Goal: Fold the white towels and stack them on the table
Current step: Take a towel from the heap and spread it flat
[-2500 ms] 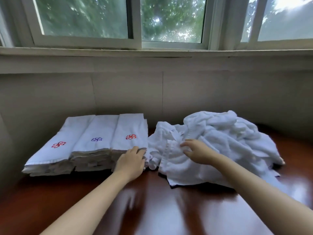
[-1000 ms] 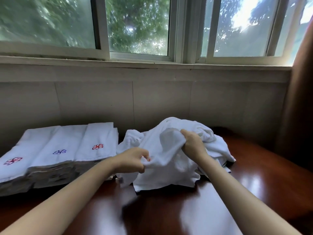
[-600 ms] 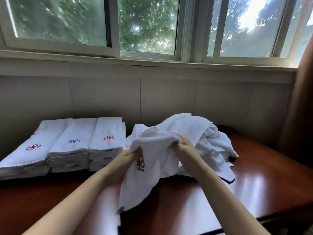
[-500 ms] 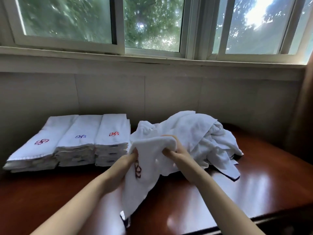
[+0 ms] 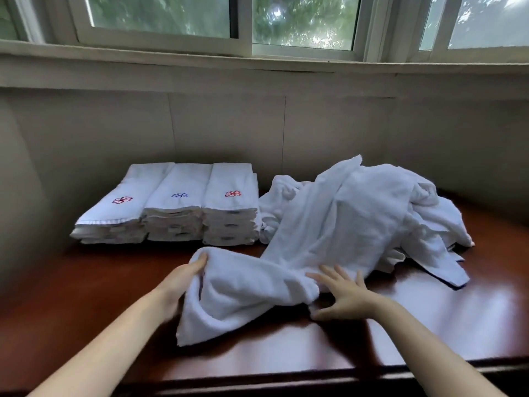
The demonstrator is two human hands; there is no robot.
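A towel (image 5: 246, 290) was found on the table (image 5: 443, 316), trailing onto the unfolded pile (image 5: 372, 207). Its left end was gripped by the left hand (image 5: 183, 279); the right hand (image 5: 343, 299) was laid against it, fingers spread. Three folded stacks (image 5: 174, 207) were noted at left.

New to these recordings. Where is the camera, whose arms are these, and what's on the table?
No machine here: a person's two bare arms, filmed by a camera worn on their head, looking forward and down. On the dark wooden table sit three stacks of folded white towels, with a loose heap of unfolded towels to their right. The left hand has one end of a towel in its grip; the right hand rests open, fingers spread, on the same towel.
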